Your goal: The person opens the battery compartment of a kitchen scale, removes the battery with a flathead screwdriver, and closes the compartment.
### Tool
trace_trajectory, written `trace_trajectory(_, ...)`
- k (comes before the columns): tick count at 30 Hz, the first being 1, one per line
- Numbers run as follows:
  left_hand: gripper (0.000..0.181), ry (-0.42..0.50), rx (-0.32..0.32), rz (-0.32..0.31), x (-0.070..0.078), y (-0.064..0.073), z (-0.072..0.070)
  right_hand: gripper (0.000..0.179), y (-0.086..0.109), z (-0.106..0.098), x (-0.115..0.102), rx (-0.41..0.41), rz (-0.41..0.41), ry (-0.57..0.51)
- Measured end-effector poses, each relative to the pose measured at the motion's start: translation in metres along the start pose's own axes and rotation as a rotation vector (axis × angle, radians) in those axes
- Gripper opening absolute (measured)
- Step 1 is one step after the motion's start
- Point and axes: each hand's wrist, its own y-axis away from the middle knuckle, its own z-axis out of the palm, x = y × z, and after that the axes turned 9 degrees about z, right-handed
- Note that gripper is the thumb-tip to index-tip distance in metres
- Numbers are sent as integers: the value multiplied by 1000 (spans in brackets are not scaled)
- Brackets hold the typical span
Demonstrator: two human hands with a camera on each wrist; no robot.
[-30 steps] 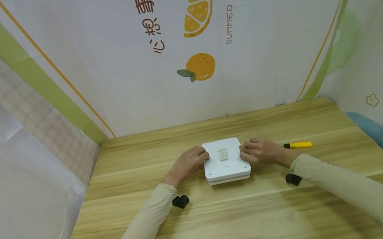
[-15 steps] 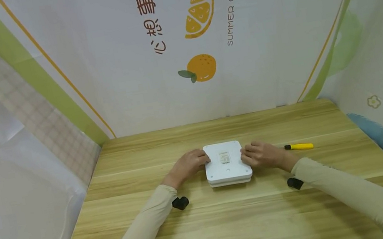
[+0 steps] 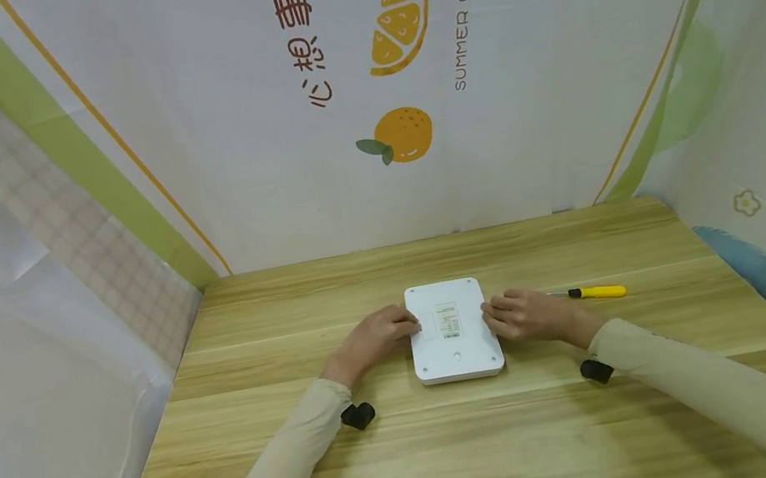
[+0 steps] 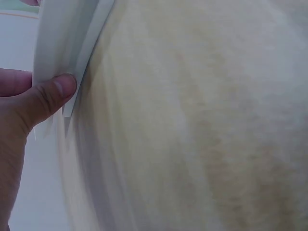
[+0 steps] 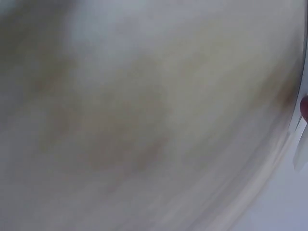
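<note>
A flat white device [image 3: 458, 357] with rounded corners lies between my hands, its label and corner screw holes facing up. My left hand [image 3: 373, 340] grips its left edge. In the left wrist view, the left thumb [image 4: 50, 96] presses on the side of the layered white casing [image 4: 62, 43], with a finger on the opposite face. My right hand [image 3: 533, 315] holds the right edge with curled fingers. Only a fingertip [image 5: 304, 108] and a sliver of white casing show at the right border of the right wrist view. The device's front face is hidden.
A screwdriver [image 3: 601, 292] with a yellow handle lies to the right of the right hand, its tip towards the device. Black wrist-worn pieces [image 3: 359, 416] show under both wrists. A printed curtain [image 3: 523, 165] hangs behind the wooden table [image 3: 465, 454].
The device's upper face has tilted towards me and its front edge has come nearer, so less of the layered front side shows. Both hands keep their grip and have lowered slightly.
</note>
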Motion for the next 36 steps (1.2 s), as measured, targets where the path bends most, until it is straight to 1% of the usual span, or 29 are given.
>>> trace_trajectory(2, 24, 8, 17, 6, 0, 2, 2, 55, 2, -4, -1, -55, 16, -11)
trace_trajectory(4, 24, 10, 34, 8, 0, 3, 3, 37, 5, -8, -3, -114, 53, -53)
trace_trajectory(5, 24, 8, 44, 5, 0, 4, 4, 28, 6, -11, -4, -142, 87, -88)
trace_trajectory(6, 24, 0, 53, -4, 0, 5, 4, 22, 7, -14, -5, -167, 131, -127)
trace_trajectory(7, 24, -14, 61, -23, -1, 6, 4, 21, 8, -17, -6, -188, 195, -177)
trace_trajectory(8, 25, -28, 74, -51, -1, 6, 4, 25, 8, -20, -8, -206, 273, -232)
trace_trajectory(9, 26, -36, 84, -92, -2, 7, 3, 28, 8, -24, -10, -227, 367, -288)
trace_trajectory(10, 28, -34, 95, -147, -2, 7, 3, 27, 6, -28, -13, -244, 477, -339)
trace_trajectory(12, 30, 29, 117, -296, -4, 6, 2, 22, 0, -40, -19, -302, 731, -462)
trace_trajectory(13, 30, 88, 129, -388, -5, 4, 1, 20, -2, -44, -22, -336, 861, -522)
trace_trajectory(15, 29, 253, 196, -566, -8, 0, 2, 19, -9, -56, -28, -413, 1092, -663)
trace_trajectory(17, 29, 418, 294, -719, -12, -7, 4, 21, -13, -65, -33, -490, 1283, -820)
trace_trajectory(19, 32, 573, 377, -843, -16, -14, 8, 21, -15, -70, -39, -545, 1414, -968)
trace_trajectory(20, 33, 641, 412, -886, -18, -17, 10, 22, -17, -73, -42, -569, 1469, -1032)
trace_trajectory(21, 34, 701, 427, -932, -20, -21, 12, 22, -17, -74, -46, -590, 1517, -1088)
trace_trajectory(23, 38, 815, 422, -1025, -21, -27, 13, 23, -19, -75, -53, -621, 1594, -1176)
trace_trajectory(24, 39, 868, 410, -1061, -21, -31, 14, 23, -19, -74, -56, -624, 1621, -1215)
trace_trajectory(26, 41, 941, 378, -1104, -22, -36, 16, 25, -20, -73, -62, -635, 1678, -1283)
trace_trajectory(28, 41, 986, 350, -1121, -22, -39, 18, 27, -21, -72, -66, -639, 1727, -1347)
trace_trajectory(31, 39, 1008, 333, -1125, -23, -40, 21, 28, -23, -69, -70, -644, 1789, -1417)
trace_trajectory(33, 37, 1014, 344, -1126, -24, -39, 23, 27, -25, -67, -72, -636, 1821, -1445)
trace_trajectory(36, 35, 1030, 369, -1126, -24, -37, 26, 23, -26, -65, -74, -629, 1862, -1458)
